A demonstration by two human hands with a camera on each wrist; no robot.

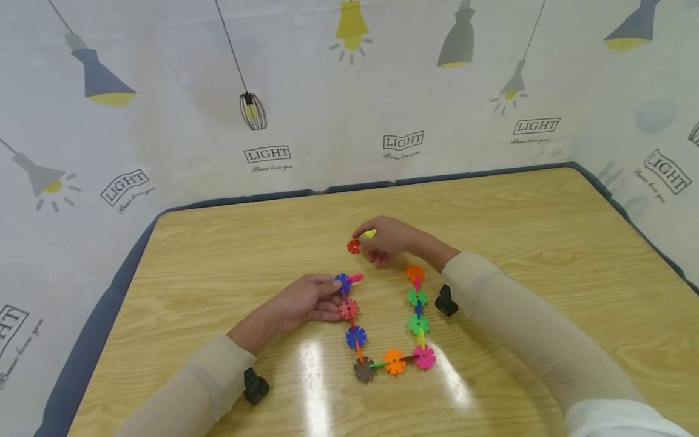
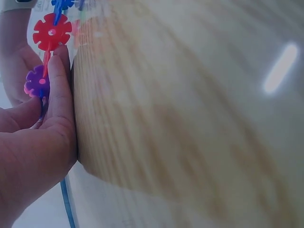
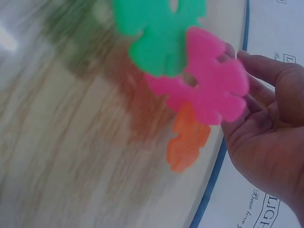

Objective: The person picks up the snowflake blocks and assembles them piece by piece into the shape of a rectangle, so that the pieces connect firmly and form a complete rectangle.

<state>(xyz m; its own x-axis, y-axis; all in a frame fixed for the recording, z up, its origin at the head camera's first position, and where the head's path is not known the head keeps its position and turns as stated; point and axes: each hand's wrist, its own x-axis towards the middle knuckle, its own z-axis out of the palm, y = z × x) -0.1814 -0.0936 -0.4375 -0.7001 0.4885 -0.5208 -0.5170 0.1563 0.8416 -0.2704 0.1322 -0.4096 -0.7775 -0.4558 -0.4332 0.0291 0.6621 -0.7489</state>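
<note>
A chain of notched plastic snowflake discs lies in a U shape on the table. My left hand point(image 1: 306, 300) pinches the blue disc point(image 1: 343, 283) at its left end, thumb on top, fingers beneath; a pink disc point(image 1: 356, 278) juts from it. In the left wrist view the red disc point(image 2: 52, 32) lies by the fingertips. Beyond the chain, my right hand point(image 1: 386, 238) has thumb and index finger about a yellow disc point(image 1: 371, 233), with a red disc point(image 1: 354, 247) beside it. The right fingertips are partly hidden behind the pink disc point(image 3: 218, 80) in the right wrist view.
The chain's right side ends at an orange disc point(image 1: 415, 273) under the right wrist. A brown disc point(image 1: 364, 369) and a pink disc point(image 1: 424, 357) form the near corners. The wooden table point(image 1: 229, 243) meets a printed cloth point(image 1: 327, 121) at the back.
</note>
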